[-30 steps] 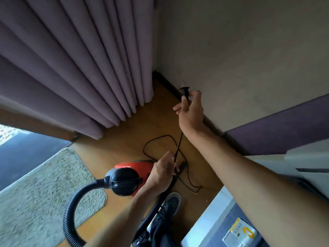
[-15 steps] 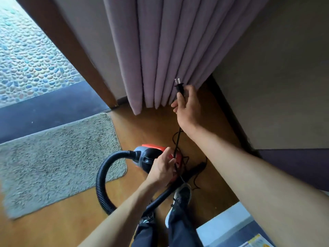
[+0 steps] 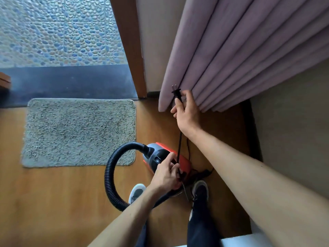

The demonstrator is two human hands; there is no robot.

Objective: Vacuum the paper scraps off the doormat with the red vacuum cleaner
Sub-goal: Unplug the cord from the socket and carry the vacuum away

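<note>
Plug point(image 3: 176, 92) now shows against the curtain point(image 3: 231, 59), not the wall. Left hand point(image 3: 166, 176) pinches the cord point(image 3: 179, 143) at the red vacuum cleaner point(image 3: 158, 154), on the floor by the feet. It is small, red-and-grey, rigid and probably light; lift it by the top handle. Cord thin, limp. Right hand point(image 3: 187, 115) pinches the plug. Doormat point(image 3: 78, 131) beyond, shaggy grey; scraps not discernible.
</note>
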